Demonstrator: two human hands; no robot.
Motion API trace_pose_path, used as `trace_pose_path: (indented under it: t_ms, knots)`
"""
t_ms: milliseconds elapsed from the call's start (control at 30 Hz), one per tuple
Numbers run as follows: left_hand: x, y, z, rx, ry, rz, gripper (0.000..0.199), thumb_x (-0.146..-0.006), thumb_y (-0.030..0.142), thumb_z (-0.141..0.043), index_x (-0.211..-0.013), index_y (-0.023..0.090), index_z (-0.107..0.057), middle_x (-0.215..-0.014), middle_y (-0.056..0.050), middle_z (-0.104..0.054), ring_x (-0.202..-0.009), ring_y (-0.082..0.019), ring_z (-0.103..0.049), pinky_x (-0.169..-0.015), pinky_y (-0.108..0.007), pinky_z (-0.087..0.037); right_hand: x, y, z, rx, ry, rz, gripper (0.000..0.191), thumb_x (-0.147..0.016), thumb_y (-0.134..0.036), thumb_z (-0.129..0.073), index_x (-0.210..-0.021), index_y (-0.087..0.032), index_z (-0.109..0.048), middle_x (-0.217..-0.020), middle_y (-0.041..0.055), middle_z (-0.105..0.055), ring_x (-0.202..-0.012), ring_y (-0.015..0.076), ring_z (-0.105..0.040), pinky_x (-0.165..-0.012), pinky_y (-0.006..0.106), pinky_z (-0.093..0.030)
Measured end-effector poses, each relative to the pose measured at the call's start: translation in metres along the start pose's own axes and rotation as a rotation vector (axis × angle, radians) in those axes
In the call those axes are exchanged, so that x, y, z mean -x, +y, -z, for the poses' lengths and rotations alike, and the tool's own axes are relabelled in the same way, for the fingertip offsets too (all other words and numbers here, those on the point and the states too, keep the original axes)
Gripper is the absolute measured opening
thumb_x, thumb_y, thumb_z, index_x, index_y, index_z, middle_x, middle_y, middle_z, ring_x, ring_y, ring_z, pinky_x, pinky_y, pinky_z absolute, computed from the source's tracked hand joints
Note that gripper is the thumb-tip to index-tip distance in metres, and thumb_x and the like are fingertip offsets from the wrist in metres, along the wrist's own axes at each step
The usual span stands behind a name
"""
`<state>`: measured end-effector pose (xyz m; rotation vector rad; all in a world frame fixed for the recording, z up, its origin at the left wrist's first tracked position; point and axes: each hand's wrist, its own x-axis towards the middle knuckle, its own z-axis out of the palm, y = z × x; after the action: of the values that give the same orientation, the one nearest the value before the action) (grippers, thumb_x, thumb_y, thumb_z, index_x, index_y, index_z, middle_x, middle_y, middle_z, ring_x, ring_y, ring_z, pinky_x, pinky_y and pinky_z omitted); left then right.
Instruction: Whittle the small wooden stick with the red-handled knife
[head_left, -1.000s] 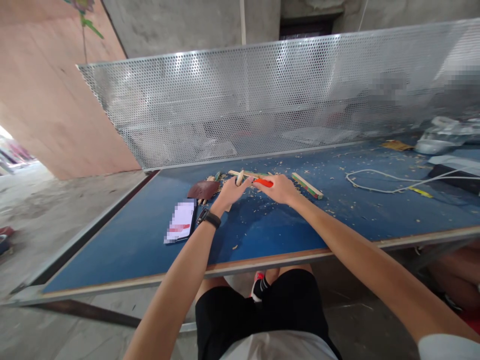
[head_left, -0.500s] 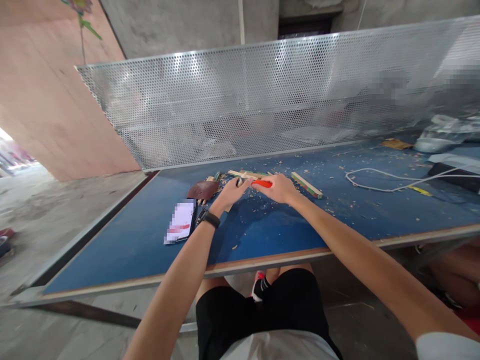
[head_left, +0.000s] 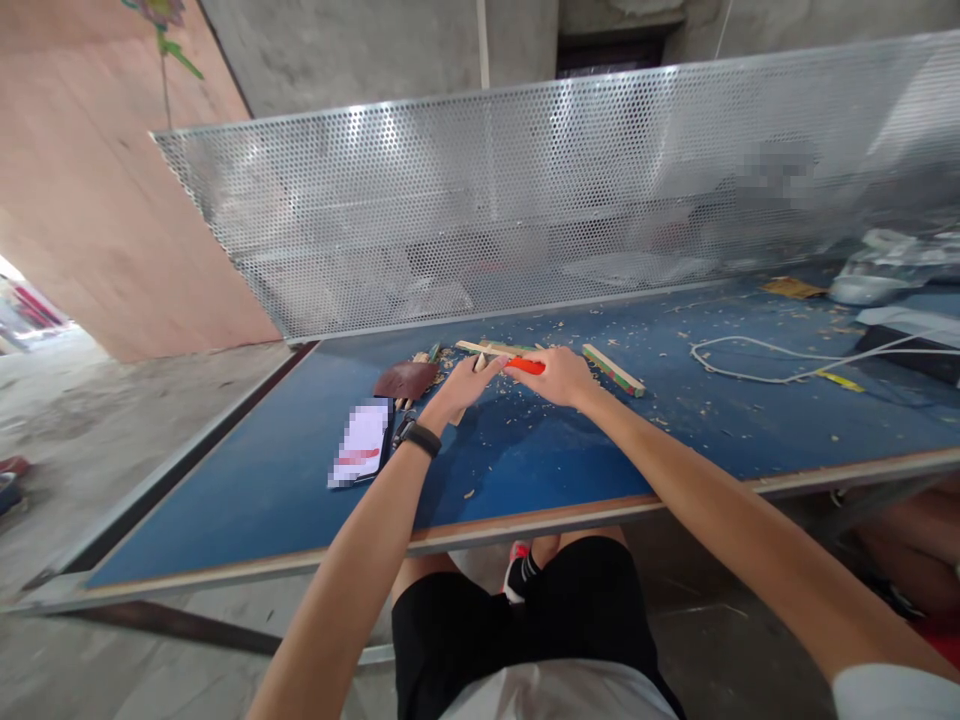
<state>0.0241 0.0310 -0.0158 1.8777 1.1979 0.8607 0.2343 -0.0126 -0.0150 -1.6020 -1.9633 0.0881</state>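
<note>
Red-orange and smooth-looking, the handle of a slim hand tool [head_left: 527, 366] is gripped in the right hand [head_left: 562, 378], fingers curled around it and pressed close. The left hand [head_left: 457, 388] pinches a pale, tapered wooden piece [head_left: 480, 363] between thumb and fingers, its tip showing above the hand. Both are above the blue tabletop [head_left: 247, 470], the two hands nearly meeting. The tool's working end is too small and covered to make out.

Hazards, as judged: if that end is sharp, a slip off the wood could reach the left thumb, given how near the hands are. The wooden piece is small, so a weak pinch could let it twist under pressure; pushing too hard could split or overcut the tip. Loose shavings might also let anything set down on them slide.

Materials: curled, dry-looking wood shavings [head_left: 517, 405] are scattered about the hands. Beyond them lies a long, pale, flat-faced wooden strip [head_left: 471, 347]; to the right, a straight, square-edged bar striped green, red and pale wood [head_left: 613, 371]. A maroon, curved, sheet-like piece [head_left: 406, 380] lies left of the left hand, material uncertain, near a flat, dark-edged phone [head_left: 361, 440]. Behind stands a shiny perforated metal panel [head_left: 450, 210].
</note>
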Motion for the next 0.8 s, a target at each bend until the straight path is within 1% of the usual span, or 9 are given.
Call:
trace_pose_path:
  t_ms: [133,300,500,700,800]
  knots:
    - [0.000,0.001,0.001,-0.067,0.034,-0.021,0.057,-0.090,0.075,-0.064,-0.075,0.023,-0.045,-0.064,0.003,-0.043,-0.060,-0.013,-0.039,-0.060,-0.032,-0.029,0.001,-0.003,0.001,0.024,0.008,-0.013,0.057,-0.095,-0.076,-0.057,-0.103,-0.029,-0.086,-0.085,0.0083,-0.080,-0.075,0.0255,-0.070,-0.057,0.031,-0.033]
    - [0.003,0.007,0.002,-0.136,0.069,-0.039,0.055,-0.092,0.071,-0.062,-0.071,0.023,-0.047,-0.065,0.001,-0.048,-0.063,-0.015,-0.040,-0.062,-0.033,-0.029,0.000,-0.002,-0.001,0.025,0.014,-0.024,0.060,-0.094,-0.078,-0.056,-0.105,-0.027,-0.087,-0.088,0.0092,-0.081,-0.077,0.0260,-0.071,-0.057,0.031,-0.034]
    - [0.005,0.012,0.003,-0.169,0.091,-0.058,0.051,-0.095,0.062,-0.063,-0.069,0.022,-0.047,-0.066,0.001,-0.047,-0.065,-0.015,-0.040,-0.064,-0.033,-0.028,-0.001,-0.001,-0.003,0.045,0.034,-0.026,0.060,-0.094,-0.078,-0.057,-0.107,-0.028,-0.087,-0.090,0.0095,-0.082,-0.082,0.0282,-0.073,-0.058,0.031,-0.033]
    - [0.006,0.014,0.004,-0.166,0.095,-0.041,0.052,-0.095,0.062,-0.064,-0.068,0.023,-0.044,-0.066,0.000,-0.049,-0.064,-0.015,-0.040,-0.064,-0.033,-0.028,0.000,-0.002,-0.001,0.041,0.031,-0.024,0.060,-0.093,-0.078,-0.058,-0.110,-0.029,-0.087,-0.090,0.0098,-0.082,-0.082,0.0285,-0.073,-0.058,0.032,-0.035]
    - [0.007,0.015,0.005,-0.176,0.099,-0.026,0.050,-0.096,0.061,-0.064,-0.069,0.022,-0.047,-0.066,-0.001,-0.051,-0.064,-0.015,-0.042,-0.064,-0.033,-0.028,0.000,-0.002,-0.001,0.043,0.036,-0.027,0.060,-0.093,-0.079,-0.058,-0.110,-0.030,-0.087,-0.092,0.0093,-0.082,-0.083,0.0289,-0.073,-0.058,0.032,-0.035]
